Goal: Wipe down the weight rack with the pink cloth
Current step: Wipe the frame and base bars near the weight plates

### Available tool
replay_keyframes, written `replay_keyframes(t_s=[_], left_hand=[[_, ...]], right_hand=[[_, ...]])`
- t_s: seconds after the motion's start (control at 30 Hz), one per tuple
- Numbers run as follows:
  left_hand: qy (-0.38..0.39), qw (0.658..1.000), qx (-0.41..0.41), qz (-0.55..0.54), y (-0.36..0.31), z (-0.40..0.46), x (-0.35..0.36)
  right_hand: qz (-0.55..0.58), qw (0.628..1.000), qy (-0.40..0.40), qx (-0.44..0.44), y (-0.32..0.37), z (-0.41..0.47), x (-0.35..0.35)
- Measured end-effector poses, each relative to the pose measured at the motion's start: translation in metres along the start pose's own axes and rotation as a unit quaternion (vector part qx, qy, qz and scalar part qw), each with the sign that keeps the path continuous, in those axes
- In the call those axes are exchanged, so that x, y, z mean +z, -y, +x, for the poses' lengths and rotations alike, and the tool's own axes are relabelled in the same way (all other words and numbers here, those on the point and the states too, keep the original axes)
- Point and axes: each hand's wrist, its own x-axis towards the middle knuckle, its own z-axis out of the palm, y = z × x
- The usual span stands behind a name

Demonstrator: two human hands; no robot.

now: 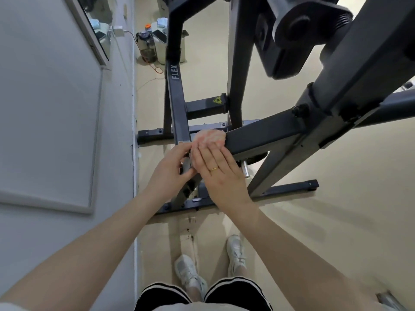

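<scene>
The dark grey weight rack [265,135] fills the middle and upper right of the view, its bars crossing in front of me. The pink cloth [208,137] lies bunched against the left end of a horizontal bar, where that bar meets the upright marked FLEX [177,95]. My right hand [221,173] lies flat with straight fingers, its fingertips pressing on the cloth. Just left of it, my left hand [170,169] curls its fingers and thumb around a short metal peg on the rack frame.
A white wall [56,131] with a mirror runs close along the left. On the floor behind the rack stand a water bottle [147,46] and a white container with a cable. My feet in white shoes [188,272] stand on the beige floor below.
</scene>
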Motion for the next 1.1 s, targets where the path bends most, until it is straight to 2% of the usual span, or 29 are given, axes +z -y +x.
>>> replay_keyframes(t_s=[0.07, 0.23, 0.3, 0.37, 0.47, 0.53, 0.63, 0.67, 0.73, 0.83, 0.9, 1.0, 1.1], left_hand=[[0.006, 1.000, -0.005, -0.006, 0.000, 0.001, -0.002], [0.020, 0.999, -0.027, 0.019, 0.007, 0.003, -0.003], [0.021, 0.999, -0.027, 0.016, 0.008, 0.004, -0.003], [0.023, 0.999, -0.027, 0.011, 0.008, 0.003, -0.004], [0.042, 0.997, -0.048, -0.032, 0.014, -0.002, -0.006], [0.049, 0.995, -0.060, -0.062, 0.018, -0.010, -0.011], [-0.006, 0.997, -0.079, -0.017, 0.029, -0.025, -0.018], [-0.033, 0.994, -0.102, 0.005, 0.034, -0.031, -0.023], [-0.063, 0.987, -0.146, 0.033, 0.043, -0.043, -0.034], [-0.085, 0.979, -0.180, 0.045, 0.060, -0.069, -0.050], [-0.094, 0.975, -0.192, 0.057, 0.071, -0.087, -0.055], [-0.113, 0.970, -0.210, 0.053, 0.086, -0.107, -0.053], [-0.111, 0.968, -0.225, 0.023, 0.090, -0.113, -0.046]], right_hand=[[-0.021, 1.000, -0.019, 0.008, -0.017, -0.003, -0.006], [-0.122, 0.976, -0.122, 0.133, -0.074, -0.021, -0.029], [-0.147, 0.970, -0.118, 0.153, -0.078, -0.017, -0.032], [-0.121, 0.978, -0.090, 0.147, -0.066, -0.007, -0.028], [0.011, 0.998, 0.005, 0.058, -0.034, 0.004, -0.016], [0.046, 0.997, 0.066, -0.010, -0.011, 0.006, -0.007], [-0.017, 0.987, 0.119, -0.106, 0.025, 0.009, 0.011], [-0.055, 0.978, 0.160, -0.122, 0.035, 0.010, 0.019], [-0.143, 0.938, 0.270, -0.163, 0.053, 0.010, 0.040], [-0.279, 0.851, 0.364, -0.256, 0.078, 0.005, 0.066], [-0.329, 0.828, 0.358, -0.281, 0.086, 0.005, 0.075], [-0.326, 0.840, 0.312, -0.301, 0.087, 0.010, 0.079], [-0.266, 0.852, 0.294, -0.342, 0.073, 0.011, 0.059]])
